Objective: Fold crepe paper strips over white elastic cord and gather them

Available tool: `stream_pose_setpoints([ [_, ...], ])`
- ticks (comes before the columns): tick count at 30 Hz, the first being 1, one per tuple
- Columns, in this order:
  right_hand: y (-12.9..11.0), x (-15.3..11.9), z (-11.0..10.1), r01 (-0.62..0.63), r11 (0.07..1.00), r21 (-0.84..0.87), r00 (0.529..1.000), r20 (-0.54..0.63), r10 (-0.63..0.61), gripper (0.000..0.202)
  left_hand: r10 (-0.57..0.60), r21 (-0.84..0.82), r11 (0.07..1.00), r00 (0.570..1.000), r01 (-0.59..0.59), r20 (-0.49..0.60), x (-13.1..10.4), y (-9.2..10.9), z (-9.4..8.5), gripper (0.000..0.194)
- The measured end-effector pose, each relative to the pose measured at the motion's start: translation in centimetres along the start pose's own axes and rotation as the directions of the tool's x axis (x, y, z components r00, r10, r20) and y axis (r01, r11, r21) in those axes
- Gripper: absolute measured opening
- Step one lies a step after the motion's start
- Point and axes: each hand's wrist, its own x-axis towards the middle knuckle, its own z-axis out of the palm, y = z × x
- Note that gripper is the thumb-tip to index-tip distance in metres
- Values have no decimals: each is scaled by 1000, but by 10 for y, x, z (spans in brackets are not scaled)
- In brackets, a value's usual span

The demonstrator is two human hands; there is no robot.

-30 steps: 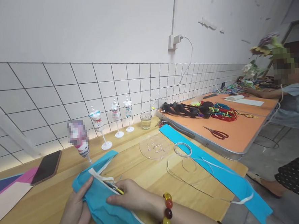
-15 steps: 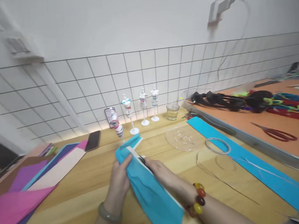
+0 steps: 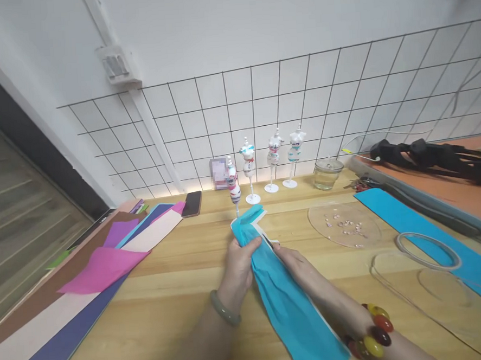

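Observation:
A long, creased blue sheet of crepe paper (image 3: 287,307) with a white edge runs from the table's middle towards me, its far end folded over. My left hand (image 3: 242,261) grips it near the fold, thumb on top. Closed at the white edge is my right hand (image 3: 297,266); a small dark thing shows at its fingertips, mostly hidden, and I cannot tell what it is. Just beyond the fold stands a small white dress-form figure (image 3: 233,183) with coloured bands on a thin stem. Several similar figures (image 3: 248,160) line up to its right.
Coloured sheets (image 3: 107,269) are stacked at left near a dark phone (image 3: 192,203). On the right lie a clear disc (image 3: 316,224) with small beads, a glass of liquid (image 3: 328,175), a blue strip (image 3: 389,214), a ring-shaped coil (image 3: 428,263) and an orange-topped tray (image 3: 469,196).
The view has swung left, so the whole scene sits further right and the scissors on the orange surface are out of sight. Both hands keep nearly the same hold on the blue paper.

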Motion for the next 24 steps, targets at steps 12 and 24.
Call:
stream_pose_setpoints([
  [12,9,6,-1,-44,999,-3,998,-36,44,45,-17,33,999,1000,16,18,-4,-10,5,24],
  [24,20,8,-4,-68,997,28,997,-21,69,51,-3,44,999,1000,3,6,-4,-12,5,21],
])
